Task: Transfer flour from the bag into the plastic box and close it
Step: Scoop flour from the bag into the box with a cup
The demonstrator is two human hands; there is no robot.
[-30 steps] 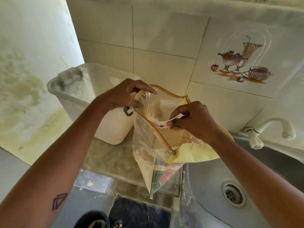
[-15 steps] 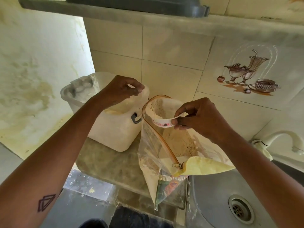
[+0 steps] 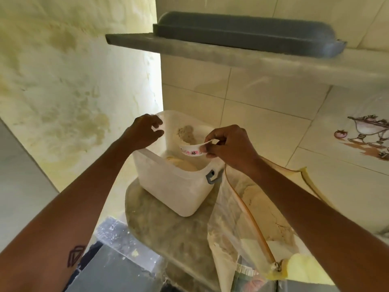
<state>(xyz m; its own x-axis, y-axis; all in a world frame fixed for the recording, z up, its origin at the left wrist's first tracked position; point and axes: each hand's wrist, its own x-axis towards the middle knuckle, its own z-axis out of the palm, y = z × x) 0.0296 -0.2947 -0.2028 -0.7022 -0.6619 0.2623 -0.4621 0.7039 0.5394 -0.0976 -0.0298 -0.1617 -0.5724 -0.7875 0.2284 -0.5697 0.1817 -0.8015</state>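
White plastic box stands open on the stone counter, its far corner pressed toward the tiled wall. Right hand pinches a small patterned cup by the rim, tipped over the box mouth, presumably to drop flour onto the pale heap already inside. Left hand sits at the box's far-left rim with fingers curled; whether it actually grips the edge cannot be told from this angle, though steadying the box seems the purpose. Flour bag, clear with an orange-trimmed mouth, slumps just beside the box on the right, left open for further scoops. Grey latch hangs undone at the near corner. No lid identified with confidence; closing remains outstanding.
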